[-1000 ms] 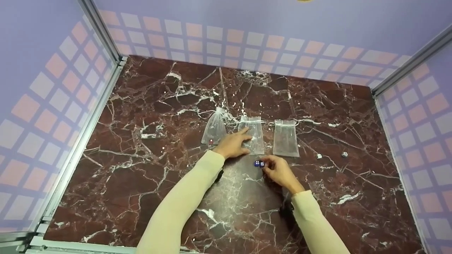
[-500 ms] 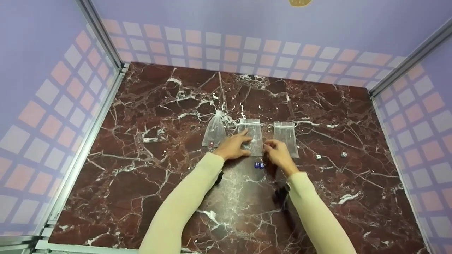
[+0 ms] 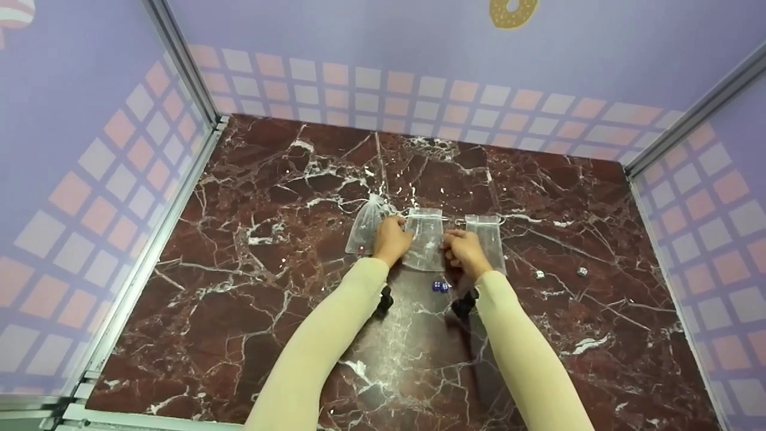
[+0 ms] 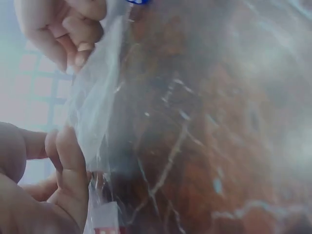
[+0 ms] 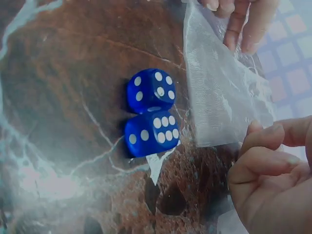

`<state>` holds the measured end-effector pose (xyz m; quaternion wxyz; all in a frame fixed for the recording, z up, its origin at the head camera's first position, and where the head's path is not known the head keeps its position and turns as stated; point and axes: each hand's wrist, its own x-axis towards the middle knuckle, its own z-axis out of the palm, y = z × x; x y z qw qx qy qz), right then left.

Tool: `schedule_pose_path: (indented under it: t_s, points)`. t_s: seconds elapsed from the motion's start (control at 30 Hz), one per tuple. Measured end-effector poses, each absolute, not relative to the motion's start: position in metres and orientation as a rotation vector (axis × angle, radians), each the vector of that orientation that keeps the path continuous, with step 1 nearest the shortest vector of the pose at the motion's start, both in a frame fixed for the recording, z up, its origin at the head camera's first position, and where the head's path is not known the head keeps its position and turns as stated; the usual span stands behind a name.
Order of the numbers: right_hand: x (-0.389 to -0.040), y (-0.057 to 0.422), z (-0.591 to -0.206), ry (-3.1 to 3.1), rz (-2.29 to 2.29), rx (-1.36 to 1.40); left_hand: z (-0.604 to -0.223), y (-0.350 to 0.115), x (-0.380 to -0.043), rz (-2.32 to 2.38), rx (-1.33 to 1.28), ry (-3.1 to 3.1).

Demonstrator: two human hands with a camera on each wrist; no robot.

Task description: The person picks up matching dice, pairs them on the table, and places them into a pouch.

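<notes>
A sheer white organza drawstring bag [image 3: 426,242] lies flat between my two hands. My left hand [image 3: 392,239] pinches its left edge near the top, fingers bent. At the opposite edge, my right hand [image 3: 465,250] has its fingers curled, with thumb and index pinching the side of the bag. Two blue dice with white pips, one [image 5: 151,92] touching the other [image 5: 152,134], sit on the table just below the bag. Left of it is another organza bag [image 3: 366,227], drawn tight at the neck, with a red die [image 3: 361,248] at its bottom.
A third organza bag [image 3: 488,236] lies flat to the right, partly hidden by my right hand. Farther right, a white die [image 3: 540,275] and a second pale die [image 3: 582,271] sit on the dark red marbled tabletop [image 3: 287,359]. Patterned lilac walls [image 3: 335,36] enclose three sides.
My right hand has left the blue dice and moved up to the middle bag's right edge. My left hand has lifted from lying across the bag to pinch its upper left edge.
</notes>
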<state>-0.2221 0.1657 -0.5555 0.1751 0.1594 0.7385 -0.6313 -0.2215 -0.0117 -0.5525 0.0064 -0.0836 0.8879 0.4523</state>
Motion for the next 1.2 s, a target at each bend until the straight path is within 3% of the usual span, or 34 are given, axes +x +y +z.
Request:
schedule_pose_path:
  t_s: [0.2,0.4,0.73,1.2]
  points:
    - [-0.219,0.166,-0.555,2.14,-1.858,0.378,-0.549,-0.01,-0.224,1.721,-0.322,2.566]
    - [-0.209,0.173,-0.549,2.294,-1.954,0.161,-0.545,-0.013,-0.221,2.065,-0.147,2.407]
    - [-0.194,0.184,-0.537,2.48,-1.892,-0.027,-0.544,-0.027,-0.218,2.103,0.289,2.531]
    - [-0.162,0.173,-0.502,2.586,-1.912,-0.167,-0.551,-0.031,-0.207,2.114,0.47,2.48]
